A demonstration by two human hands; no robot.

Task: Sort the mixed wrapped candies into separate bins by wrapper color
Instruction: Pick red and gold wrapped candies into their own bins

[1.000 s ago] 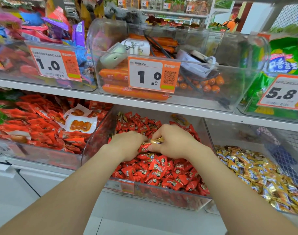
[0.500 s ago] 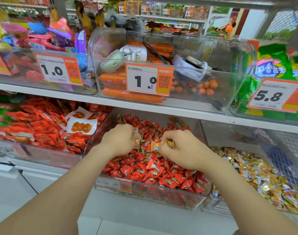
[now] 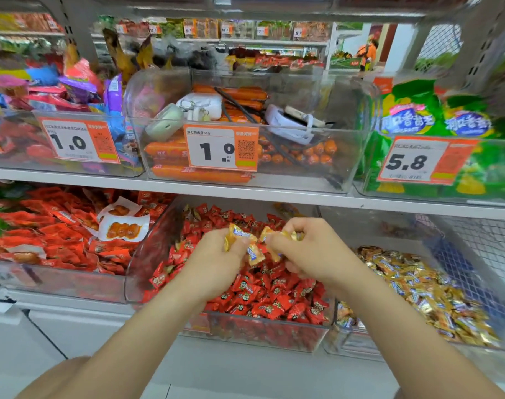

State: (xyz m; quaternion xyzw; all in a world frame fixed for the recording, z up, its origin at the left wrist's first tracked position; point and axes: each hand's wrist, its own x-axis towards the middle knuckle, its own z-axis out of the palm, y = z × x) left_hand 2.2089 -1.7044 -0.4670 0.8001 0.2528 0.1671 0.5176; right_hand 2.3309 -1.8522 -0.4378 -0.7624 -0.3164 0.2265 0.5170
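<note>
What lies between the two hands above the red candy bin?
Head view: gold-wrapped candies fill the gap, pinched by the left hand and the right hand, above the red candies.

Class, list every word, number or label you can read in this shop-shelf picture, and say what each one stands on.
"1.0": left price tag on the mixed-snack bin.
"1.0", "58g": middle price tag on the sausage bin.
"5.8": right price tag on the green-bag bin.
Too blurred or small: the tags' other print, the green bags' lettering, the candies, the back-shelf tags.
</note>
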